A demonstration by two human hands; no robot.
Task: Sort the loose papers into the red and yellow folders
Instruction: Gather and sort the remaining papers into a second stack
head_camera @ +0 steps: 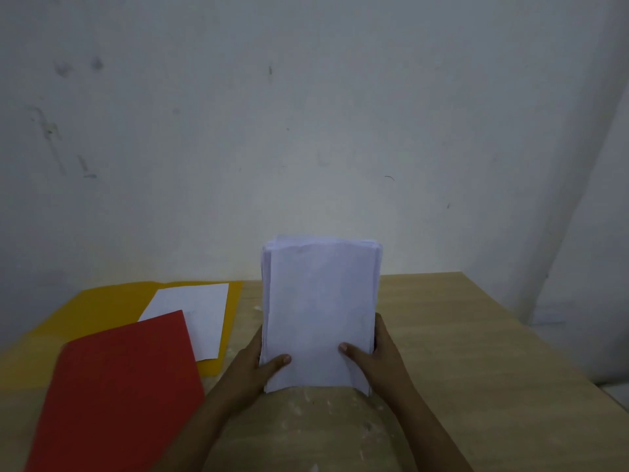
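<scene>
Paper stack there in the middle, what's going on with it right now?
A person holds the paper stack upright on the table, the left hand and right hand gripping its lower sides, thumbs on the front. To the left lies the open yellow folder with one white sheet on it. The red folder lies closed, overlapping both.

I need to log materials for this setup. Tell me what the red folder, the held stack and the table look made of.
Red folder: thin card, matte, lying flat with no shine.
Paper stack: plain white paper, many thin sheet edges, gripped upright by left hand and right hand.
Table: pale wood or wood-look laminate; faint grain, cannot tell which.
</scene>
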